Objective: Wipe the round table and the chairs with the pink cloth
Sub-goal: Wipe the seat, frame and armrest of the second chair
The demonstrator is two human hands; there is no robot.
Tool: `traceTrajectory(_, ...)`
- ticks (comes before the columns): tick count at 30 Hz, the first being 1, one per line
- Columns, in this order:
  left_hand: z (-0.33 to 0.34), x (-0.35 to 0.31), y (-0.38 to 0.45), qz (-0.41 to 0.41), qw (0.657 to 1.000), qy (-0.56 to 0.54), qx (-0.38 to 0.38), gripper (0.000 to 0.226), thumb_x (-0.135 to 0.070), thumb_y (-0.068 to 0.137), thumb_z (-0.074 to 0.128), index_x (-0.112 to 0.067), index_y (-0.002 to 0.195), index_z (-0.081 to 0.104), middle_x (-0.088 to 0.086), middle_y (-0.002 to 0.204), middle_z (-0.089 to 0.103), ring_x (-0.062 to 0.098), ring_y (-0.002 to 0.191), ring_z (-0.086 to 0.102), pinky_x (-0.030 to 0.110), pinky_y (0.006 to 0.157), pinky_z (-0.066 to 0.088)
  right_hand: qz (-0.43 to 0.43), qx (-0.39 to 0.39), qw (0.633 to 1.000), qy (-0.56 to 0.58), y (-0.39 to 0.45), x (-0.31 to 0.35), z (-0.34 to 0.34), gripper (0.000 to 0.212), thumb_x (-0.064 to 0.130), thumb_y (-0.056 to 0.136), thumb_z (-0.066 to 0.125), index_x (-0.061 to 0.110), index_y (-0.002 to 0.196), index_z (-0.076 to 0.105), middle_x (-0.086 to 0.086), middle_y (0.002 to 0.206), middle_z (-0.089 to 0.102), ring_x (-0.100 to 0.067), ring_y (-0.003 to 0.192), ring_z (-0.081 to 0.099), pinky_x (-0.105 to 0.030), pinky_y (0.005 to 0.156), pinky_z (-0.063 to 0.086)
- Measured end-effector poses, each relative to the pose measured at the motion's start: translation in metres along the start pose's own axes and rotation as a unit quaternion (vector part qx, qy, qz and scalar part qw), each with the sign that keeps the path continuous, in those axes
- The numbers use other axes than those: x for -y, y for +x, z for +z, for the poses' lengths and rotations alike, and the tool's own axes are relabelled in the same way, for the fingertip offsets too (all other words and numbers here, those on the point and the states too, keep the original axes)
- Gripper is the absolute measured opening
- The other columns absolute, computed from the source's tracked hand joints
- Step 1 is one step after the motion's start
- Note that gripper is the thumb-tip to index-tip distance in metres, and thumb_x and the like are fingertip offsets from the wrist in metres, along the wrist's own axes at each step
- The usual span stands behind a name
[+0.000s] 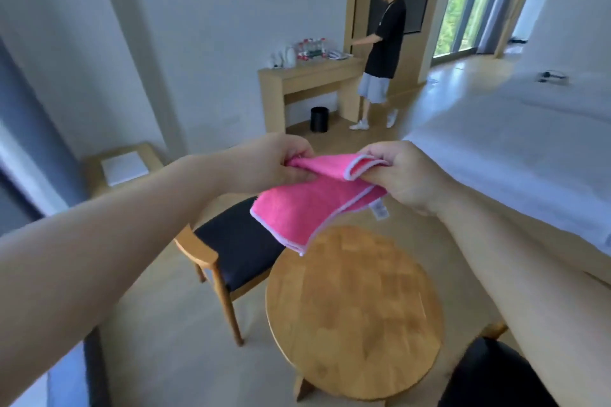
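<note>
Our left hand (277,162) pinches one end of the pink cloth (314,201) and our right hand (400,175) grips the other, folded end; the cloth hangs in the air between them, above the far edge of the round worktop (353,311). We judge this to be the readying step: no wiping has begun. Next we need to bunch the cloth into one hand and lower it flat onto the wood. The dark-seated chair (238,248) waits to the left, another (489,373) near right.
</note>
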State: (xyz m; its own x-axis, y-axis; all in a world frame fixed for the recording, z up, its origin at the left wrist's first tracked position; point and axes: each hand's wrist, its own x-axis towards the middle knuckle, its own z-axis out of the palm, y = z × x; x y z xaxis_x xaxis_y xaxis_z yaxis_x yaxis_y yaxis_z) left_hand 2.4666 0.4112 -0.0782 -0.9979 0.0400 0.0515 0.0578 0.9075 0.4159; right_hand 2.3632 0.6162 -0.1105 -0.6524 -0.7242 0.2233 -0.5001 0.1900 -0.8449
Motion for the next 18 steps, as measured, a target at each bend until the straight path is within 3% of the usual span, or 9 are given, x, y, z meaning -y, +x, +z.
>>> traceTrajectory(2,-0.013,0.04,-0.028,-0.04,0.999,-0.011,-0.012,0.01,-0.029,0.09,0.065,-0.023,0.097,0.063,-0.005,0.09,0.062,0.011,0.083,0.059,0.03,0.076,0.051,-0.006,0.057,0.998,0.008,0.03,0.013,0.038,0.008,0.022,0.087,0.07,0.017,0.092,0.072,-0.003,0.084,0.075,-0.019,0.08,0.073,-0.036,0.076,0.058)
traceTrajectory(5,-0.024,0.101,-0.059,-0.086,0.995,-0.039,-0.025,0.019,-0.035,0.084,0.072,-0.029,0.099,0.062,-0.007,0.092,0.064,0.01,0.084,0.062,0.029,0.074,0.052,0.008,0.095,0.995,0.038,0.069,0.027,0.096,0.022,0.034,0.082,0.071,0.016,0.095,0.068,0.005,0.081,0.072,-0.008,0.075,0.069,-0.022,0.067,0.053)
traceTrajectory(9,-0.034,0.18,-0.08,-0.119,0.991,-0.065,0.021,0.013,-0.033,0.084,0.072,-0.03,0.081,0.06,-0.013,0.075,0.06,-0.002,0.064,0.055,0.013,0.06,0.042,0.042,0.137,0.988,0.063,0.119,0.033,0.165,0.032,0.042,0.075,0.073,0.013,0.089,0.068,0.001,0.078,0.07,-0.012,0.075,0.068,-0.027,0.07,0.052)
traceTrajectory(11,-0.036,0.216,-0.083,-0.131,0.987,-0.092,0.029,0.014,-0.035,0.089,0.066,-0.03,0.076,0.062,-0.009,0.072,0.06,0.005,0.065,0.056,0.021,0.063,0.044,0.069,0.168,0.981,0.068,0.146,0.033,0.193,0.03,0.04,0.076,0.072,0.014,0.089,0.069,0.001,0.077,0.07,-0.014,0.075,0.067,-0.028,0.069,0.052)
traceTrajectory(14,-0.035,0.265,-0.083,-0.161,0.971,-0.175,0.03,0.02,-0.043,0.094,0.054,-0.039,0.077,0.065,-0.017,0.077,0.068,0.001,0.075,0.064,0.024,0.074,0.048,0.101,0.18,0.975,0.082,0.182,0.026,0.227,0.021,0.029,0.089,0.067,0.01,0.096,0.069,-0.001,0.077,0.068,-0.017,0.075,0.066,-0.03,0.07,0.052)
traceTrajectory(18,-0.029,0.315,-0.07,-0.207,0.939,-0.273,0.023,0.036,-0.053,0.094,0.043,-0.029,0.103,0.068,-0.006,0.096,0.071,0.015,0.091,0.068,0.034,0.085,0.055,0.142,0.144,0.977,0.07,0.226,0.003,0.254,0.021,0.027,0.096,0.059,0.007,0.096,0.066,-0.008,0.081,0.064,-0.024,0.077,0.066,-0.039,0.074,0.056)
